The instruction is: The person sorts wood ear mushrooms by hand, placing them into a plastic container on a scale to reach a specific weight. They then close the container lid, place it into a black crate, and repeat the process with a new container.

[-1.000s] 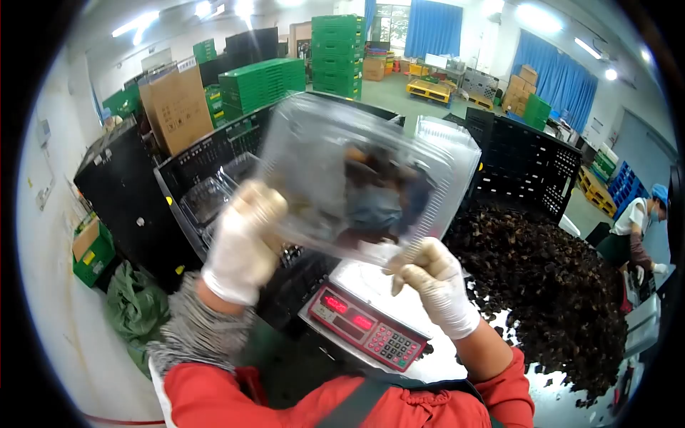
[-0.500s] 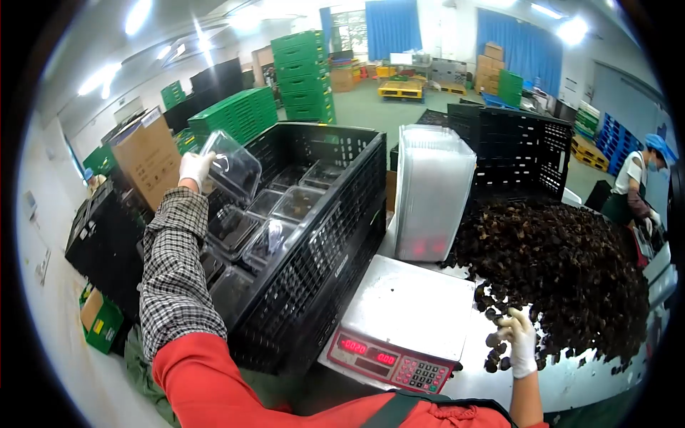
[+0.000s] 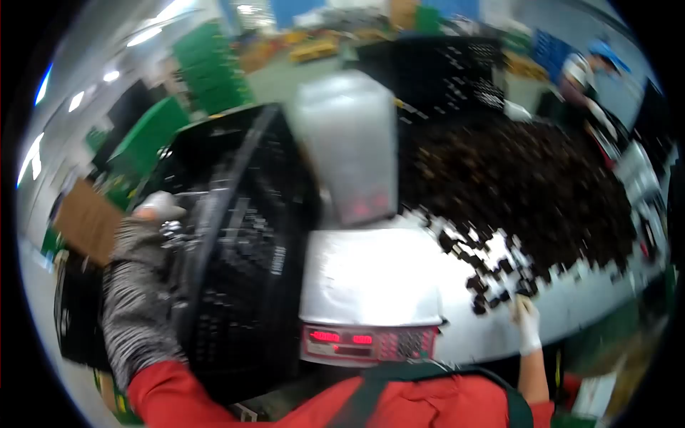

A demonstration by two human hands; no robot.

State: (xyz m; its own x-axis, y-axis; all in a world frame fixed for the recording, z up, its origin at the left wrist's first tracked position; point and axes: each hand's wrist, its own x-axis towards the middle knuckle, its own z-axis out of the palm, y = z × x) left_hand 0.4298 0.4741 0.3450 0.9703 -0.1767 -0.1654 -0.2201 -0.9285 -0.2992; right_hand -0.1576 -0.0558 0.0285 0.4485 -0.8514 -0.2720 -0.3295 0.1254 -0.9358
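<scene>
My left hand, in a pale glove, is inside the left part of a black plastic crate. Motion smears its fingers, and clear plastic containers lie blurred around it. My right hand, also gloved, has its fingers drawn together at the near edge of a heap of dark brown-black, mushroom-like pieces. Loose pieces lie scattered just left of its fingertips; what sits between those fingers I cannot tell. Between my hands stands a digital scale with lit red digits.
Behind the scale stands a tall stack of clear plastic lids or trays. Another black crate rises behind the heap. A person in a blue cap works at the far right. Green crates and a cardboard box are at left.
My left hand, which held a clear plastic container above the crate, is now lower, within the crate. The view has swung right and blurred. My right hand's fingers have drawn together by the pieces.
</scene>
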